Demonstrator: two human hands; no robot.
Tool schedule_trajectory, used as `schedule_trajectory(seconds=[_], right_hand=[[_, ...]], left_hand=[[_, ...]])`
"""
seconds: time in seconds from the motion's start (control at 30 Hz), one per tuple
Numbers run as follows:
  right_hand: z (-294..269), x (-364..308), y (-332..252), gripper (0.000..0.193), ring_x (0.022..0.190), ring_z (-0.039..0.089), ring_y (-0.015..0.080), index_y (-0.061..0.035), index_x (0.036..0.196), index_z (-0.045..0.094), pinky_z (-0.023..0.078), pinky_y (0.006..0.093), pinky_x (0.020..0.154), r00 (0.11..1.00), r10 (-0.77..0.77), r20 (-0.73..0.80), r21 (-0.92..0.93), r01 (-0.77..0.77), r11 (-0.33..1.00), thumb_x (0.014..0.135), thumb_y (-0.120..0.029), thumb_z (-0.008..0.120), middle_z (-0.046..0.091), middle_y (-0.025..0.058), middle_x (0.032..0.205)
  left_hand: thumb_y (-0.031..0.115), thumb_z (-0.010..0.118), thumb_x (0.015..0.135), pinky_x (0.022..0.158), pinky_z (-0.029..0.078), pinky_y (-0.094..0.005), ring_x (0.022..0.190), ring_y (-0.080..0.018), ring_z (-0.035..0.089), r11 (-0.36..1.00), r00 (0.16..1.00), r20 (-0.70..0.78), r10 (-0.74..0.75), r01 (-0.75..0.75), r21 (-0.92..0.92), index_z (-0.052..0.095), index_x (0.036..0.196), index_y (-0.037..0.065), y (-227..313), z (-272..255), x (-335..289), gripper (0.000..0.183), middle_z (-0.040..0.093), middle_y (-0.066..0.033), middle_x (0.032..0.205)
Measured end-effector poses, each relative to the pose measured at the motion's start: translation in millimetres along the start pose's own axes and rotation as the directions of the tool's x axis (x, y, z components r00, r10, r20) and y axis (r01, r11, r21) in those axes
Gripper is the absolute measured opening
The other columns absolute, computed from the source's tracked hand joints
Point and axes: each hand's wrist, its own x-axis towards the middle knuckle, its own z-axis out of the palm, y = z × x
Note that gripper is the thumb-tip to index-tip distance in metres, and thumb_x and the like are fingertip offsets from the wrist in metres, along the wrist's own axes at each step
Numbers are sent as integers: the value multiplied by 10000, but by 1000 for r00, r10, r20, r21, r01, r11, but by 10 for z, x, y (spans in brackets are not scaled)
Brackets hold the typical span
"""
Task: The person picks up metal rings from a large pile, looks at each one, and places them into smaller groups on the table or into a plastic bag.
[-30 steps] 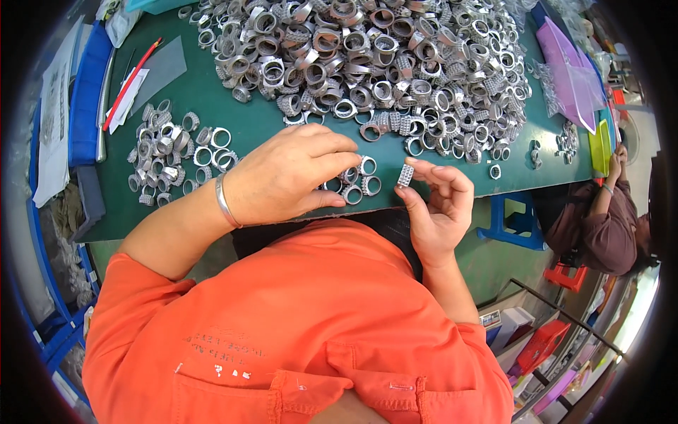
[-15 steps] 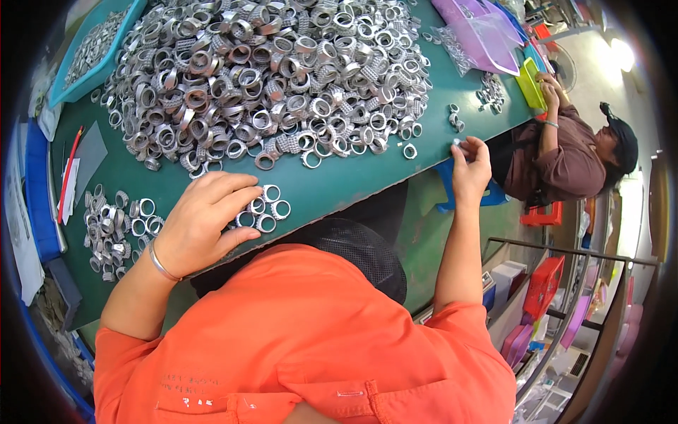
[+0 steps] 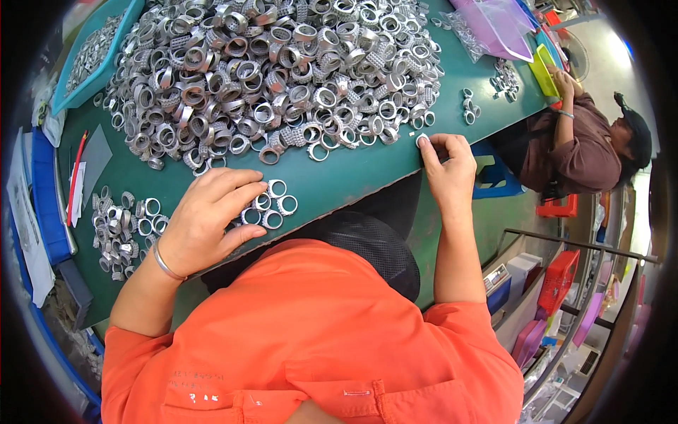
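A small silver metal ring (image 3: pixel 421 139) is pinched between the thumb and forefinger of my right hand (image 3: pixel 450 169), above the table's near edge. My left hand (image 3: pixel 215 208) lies palm down on the table, thumb and fingers apart, curved beside a small cluster of silver rings (image 3: pixel 275 203). Its fingertips reach the cluster, and the palm hides part of it. Just beyond both hands rises a large heap of silver rings (image 3: pixel 282 78) with studded bands. A smaller group of rings (image 3: pixel 116 230) lies left of my left wrist.
On the green table (image 3: pixel 353 177) are a red pencil (image 3: pixel 76 177) at left and a teal tray (image 3: pixel 113 60) of small parts. At the far right are a purple basket (image 3: pixel 494 28), a few loose rings (image 3: pixel 470 106) and a co-worker (image 3: pixel 586 152) at a yellow-green tray (image 3: pixel 544 71).
My right hand has moved left, toward the heap, with the ring still in its fingertips. My left hand stays beside the cluster. The view has shifted slightly.
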Motion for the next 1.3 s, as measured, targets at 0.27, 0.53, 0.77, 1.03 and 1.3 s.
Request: schedule_trajectory(seconds=[0.27,0.53,0.77,1.03,1.3], right_hand=[[37,-268,-128,294,830,621,121,7,1048,525,509,237,736,998,-58,-3,554,50,831,802,123,637,649,86,952],[128,-432,-210,406,890,641,189,0,1101,435,522,283,801,973,-194,-127,697,227,680,785,180,616,634,141,967],[116,-467,-285,462,892,655,219,-5,1123,424,525,308,805,953,-228,-199,728,299,617,756,205,610,644,161,955],[172,-416,-637,216,778,660,245,18,893,675,530,305,688,857,-516,9,495,444,747,709,130,692,683,126,872],[453,-416,-944,177,722,615,287,22,945,658,499,358,624,853,-513,96,423,431,797,774,24,704,626,147,854]], left_hand=[[175,802,647,895,449,-416,1035,-331,563,1000,1000,-8,19,-19,21,606,1141,28,-2,-7,17,551,593,-129,1163],[193,806,650,929,436,-422,1072,-339,568,1000,1000,20,-14,13,25,607,1140,11,-1,-6,11,559,603,-138,1193],[198,804,652,930,437,-422,1073,-339,567,1000,1000,18,-23,22,22,610,1139,13,-2,-7,1,556,602,-139,1193],[224,797,680,894,448,-419,1036,-342,564,999,999,-16,32,-32,-10,615,1136,22,-31,3,2,531,597,-140,1173],[209,808,671,873,456,-408,1019,-318,574,998,998,-42,46,-48,-40,613,1143,34,-62,25,-10,540,605,-124,1173]])
